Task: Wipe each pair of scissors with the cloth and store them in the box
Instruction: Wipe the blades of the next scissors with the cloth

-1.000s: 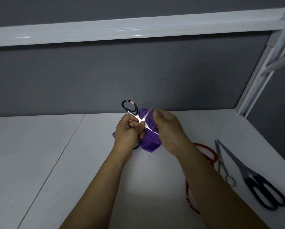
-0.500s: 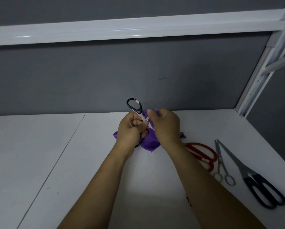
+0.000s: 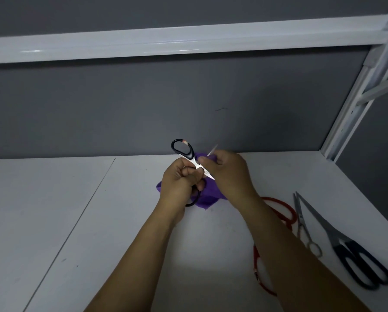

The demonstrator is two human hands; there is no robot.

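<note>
Scissors [image 3: 189, 152] with black handles held open above the counter [image 3: 87, 221], lower handle gripped in curled fingers [image 3: 186, 174] of left hand [image 3: 179, 183]. Right hand [image 3: 229, 174] pinching purple cloth [image 3: 208, 194] on one blade. Large dark scissors [image 3: 357, 262] lying at right.

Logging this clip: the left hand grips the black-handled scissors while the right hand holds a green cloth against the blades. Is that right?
Not quite. The head view shows the cloth is purple, not green. The rest stands: the left hand grips the black-handled scissors while the right hand holds the cloth against the blades.
</note>
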